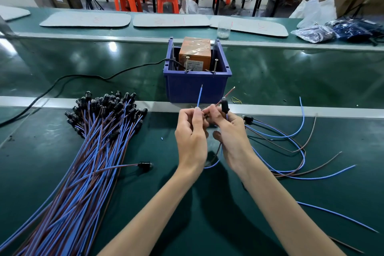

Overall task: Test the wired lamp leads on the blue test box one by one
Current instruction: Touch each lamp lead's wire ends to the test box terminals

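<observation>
Pointing at the blue test box (197,87), a lamp lead (225,107) is held up, its blue wire (199,97) pinched by the left hand (192,137), its brown wire (226,94) by the right hand (231,137). A lead bundle (97,147) is spread on the green mat (342,141); orange stools (127,0) are seen beyond.

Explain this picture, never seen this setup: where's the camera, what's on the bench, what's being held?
No machine here: one head-worn camera looks down at a person's bare hands. On the green bench stands the blue test box, holding an orange unit and two upright metal pins. A bundle of lamp leads lies to the left; a few loose leads lie to the right. The left hand pinches the blue wire, the right hand pinches the red wire of one lead, both tips pointing up toward the box, short of the pins.
</observation>
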